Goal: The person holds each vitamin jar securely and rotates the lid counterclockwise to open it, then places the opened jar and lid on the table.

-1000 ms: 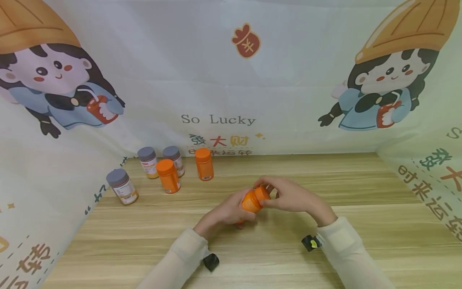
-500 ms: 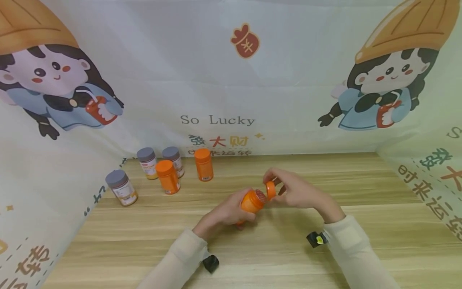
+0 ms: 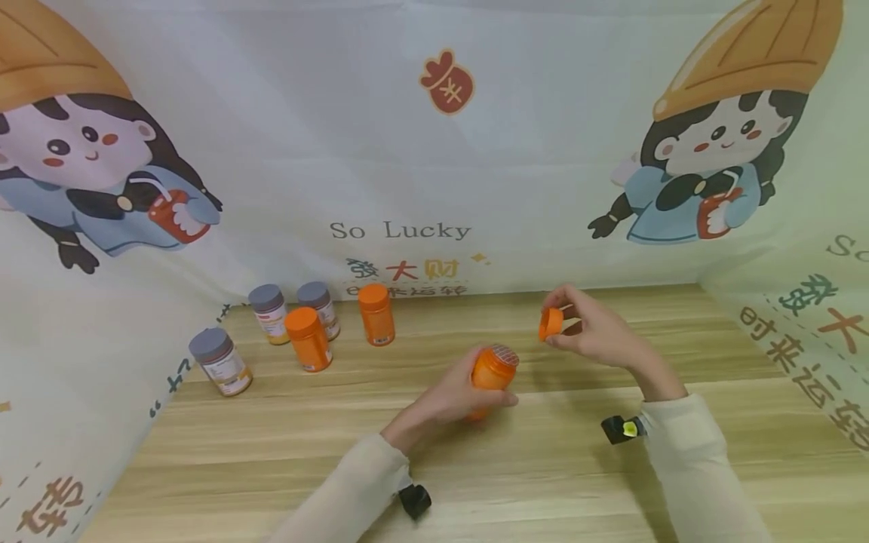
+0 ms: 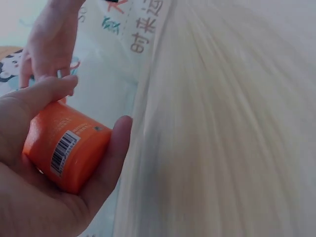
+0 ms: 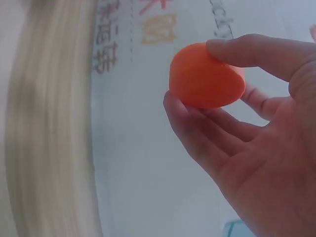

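My left hand (image 3: 451, 394) grips an orange bottle (image 3: 493, 369) round its body, tilted, its uncapped top facing up and showing a patterned silvery surface. In the left wrist view, a barcode label shows on the side of the orange bottle (image 4: 69, 145), between thumb and fingers. Up and to the right, my right hand (image 3: 597, 329) pinches the orange cap (image 3: 551, 324), held apart from the bottle. The right wrist view has the cap (image 5: 205, 79) between thumb and fingertips, its closed top toward the camera.
At the left stand two capped orange bottles, one in front (image 3: 308, 339) and one farther right (image 3: 376, 315). Grey-lidded jars are around them: one nearest (image 3: 221, 362), two behind (image 3: 269, 314). A printed cloth backdrop (image 3: 516, 188) rises behind the wooden table (image 3: 543, 483).
The right hand has pulled the cap off the bottle and carried it right and away. The left hand has shifted slightly right, with the bottle tipped more upright.
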